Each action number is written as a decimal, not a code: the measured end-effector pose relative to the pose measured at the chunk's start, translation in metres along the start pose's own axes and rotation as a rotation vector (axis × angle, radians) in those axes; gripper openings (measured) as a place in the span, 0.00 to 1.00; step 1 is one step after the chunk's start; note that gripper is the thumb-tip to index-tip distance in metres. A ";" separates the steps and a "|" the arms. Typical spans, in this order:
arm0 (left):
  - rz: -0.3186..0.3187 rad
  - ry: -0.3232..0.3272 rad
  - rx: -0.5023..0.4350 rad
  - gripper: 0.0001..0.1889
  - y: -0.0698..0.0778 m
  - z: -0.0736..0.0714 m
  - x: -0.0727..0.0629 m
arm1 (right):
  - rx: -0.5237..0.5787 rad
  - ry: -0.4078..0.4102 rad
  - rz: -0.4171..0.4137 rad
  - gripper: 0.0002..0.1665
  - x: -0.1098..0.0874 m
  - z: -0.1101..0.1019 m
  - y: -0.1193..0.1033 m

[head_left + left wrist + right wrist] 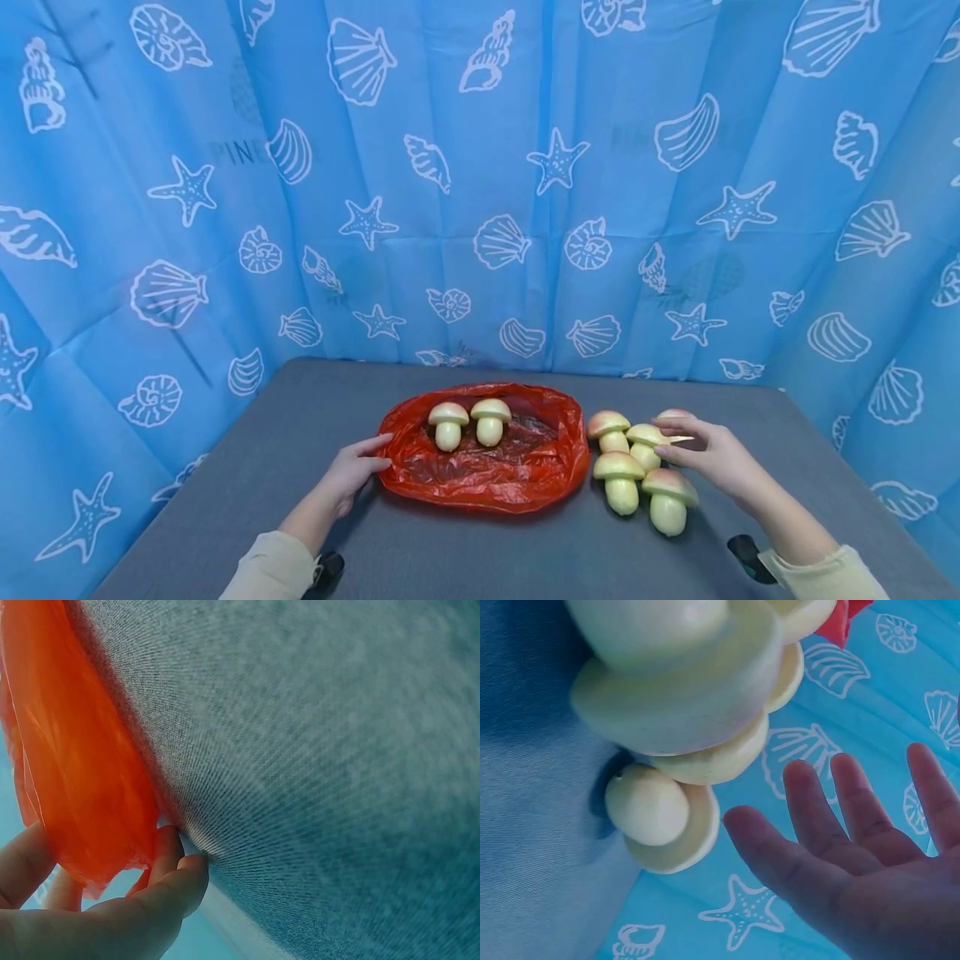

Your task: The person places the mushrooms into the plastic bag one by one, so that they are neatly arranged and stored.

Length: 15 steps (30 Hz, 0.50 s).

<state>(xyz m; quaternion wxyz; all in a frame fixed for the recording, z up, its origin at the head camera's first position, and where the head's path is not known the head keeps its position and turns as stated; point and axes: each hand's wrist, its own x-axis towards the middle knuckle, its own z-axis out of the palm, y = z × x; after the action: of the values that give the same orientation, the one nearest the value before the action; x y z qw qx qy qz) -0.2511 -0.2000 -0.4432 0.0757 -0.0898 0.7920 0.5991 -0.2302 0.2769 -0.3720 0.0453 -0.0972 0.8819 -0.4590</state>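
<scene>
A red plastic bag (480,496) lies spread open on the table, its rim rolled out. Inside it stand two toy mushrooms, a left one (448,427) and a right one (490,422), pale with rounded caps. At the bag's left edge my left hand (351,473) holds the rim; the left wrist view shows its fingers on both sides of the red plastic (90,765). To the right of the bag, several more mushrooms (669,502) stand in a cluster. My right hand (708,457) is beside the rear mushroom (675,413), partly covering it. Its fingers are spread and grip nothing.
The grey cloth-covered table (525,554) reaches back to a blue curtain (465,183) with white shell and starfish prints. Dark wrist bands (750,558) sit at both sleeve cuffs. The mushroom cluster stands close to the bag's right rim.
</scene>
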 end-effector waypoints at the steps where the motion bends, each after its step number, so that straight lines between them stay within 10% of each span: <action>1: 0.001 -0.002 0.002 0.27 0.001 0.000 0.000 | 0.003 -0.006 0.001 0.32 -0.001 0.000 0.001; 15: -0.002 0.009 0.006 0.26 -0.001 0.000 0.000 | 0.007 -0.079 0.033 0.34 -0.011 -0.001 0.017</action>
<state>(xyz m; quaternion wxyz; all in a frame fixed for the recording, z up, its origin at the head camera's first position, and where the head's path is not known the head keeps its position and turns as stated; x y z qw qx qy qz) -0.2506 -0.2005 -0.4434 0.0732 -0.0928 0.7941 0.5962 -0.2222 0.2894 -0.3852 0.0878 -0.1003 0.8795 -0.4569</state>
